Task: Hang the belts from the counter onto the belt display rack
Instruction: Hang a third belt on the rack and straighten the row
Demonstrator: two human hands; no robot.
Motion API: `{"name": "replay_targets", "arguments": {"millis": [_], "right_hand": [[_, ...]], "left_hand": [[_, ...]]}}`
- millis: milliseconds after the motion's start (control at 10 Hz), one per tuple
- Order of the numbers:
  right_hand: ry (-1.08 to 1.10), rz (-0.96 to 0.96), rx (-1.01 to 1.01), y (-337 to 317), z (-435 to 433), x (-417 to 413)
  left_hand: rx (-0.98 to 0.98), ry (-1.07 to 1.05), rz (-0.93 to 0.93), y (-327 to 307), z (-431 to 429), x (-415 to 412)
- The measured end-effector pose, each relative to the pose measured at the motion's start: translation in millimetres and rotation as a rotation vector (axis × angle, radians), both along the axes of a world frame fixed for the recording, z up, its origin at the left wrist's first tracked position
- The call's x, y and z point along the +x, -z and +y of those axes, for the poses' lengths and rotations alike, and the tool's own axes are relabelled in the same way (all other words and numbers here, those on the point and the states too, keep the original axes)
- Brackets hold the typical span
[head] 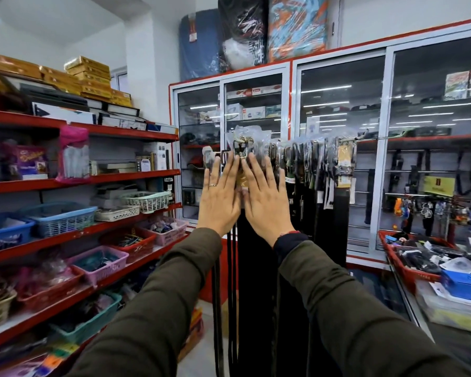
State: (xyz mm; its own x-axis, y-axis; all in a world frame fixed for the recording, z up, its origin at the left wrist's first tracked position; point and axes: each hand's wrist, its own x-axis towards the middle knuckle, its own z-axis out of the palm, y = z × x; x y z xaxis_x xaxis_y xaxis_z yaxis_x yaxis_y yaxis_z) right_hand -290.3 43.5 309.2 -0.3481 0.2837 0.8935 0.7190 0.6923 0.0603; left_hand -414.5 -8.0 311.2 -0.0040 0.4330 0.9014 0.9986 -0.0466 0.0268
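Item: belts (256, 268) on rack (346, 140), limp, light, slippery-wrapped; my left hand (219, 198) and right hand (264, 202) spread wide, empty; I judge buckle-end grip best.

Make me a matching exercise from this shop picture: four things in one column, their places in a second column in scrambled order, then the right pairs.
Things
1. gold boxes
2. ring
3. hanging belts
4. blue basket

Places
A. on a finger of the left hand
B. on a lower red shelf at the left
C. stacked on top of the left shelving
D. on the rack in front of the glass cabinet

Pairs: 1-C, 2-A, 3-D, 4-B

Both hands, the right hand included, are open and flat with fingers spread, raised in front of the belts.
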Motion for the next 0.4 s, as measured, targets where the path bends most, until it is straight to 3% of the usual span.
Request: {"name": "replay_targets", "arguments": {"millis": [200,400], "right_hand": [[0.046,-0.023,-0.052,-3,10,5],[0.047,-0.039,-0.044,8,-6,19]], "left_hand": [[-0.09,0.028,-0.038,-3,12,4],[-0.032,0.036,-0.076,7,0,20]]}}
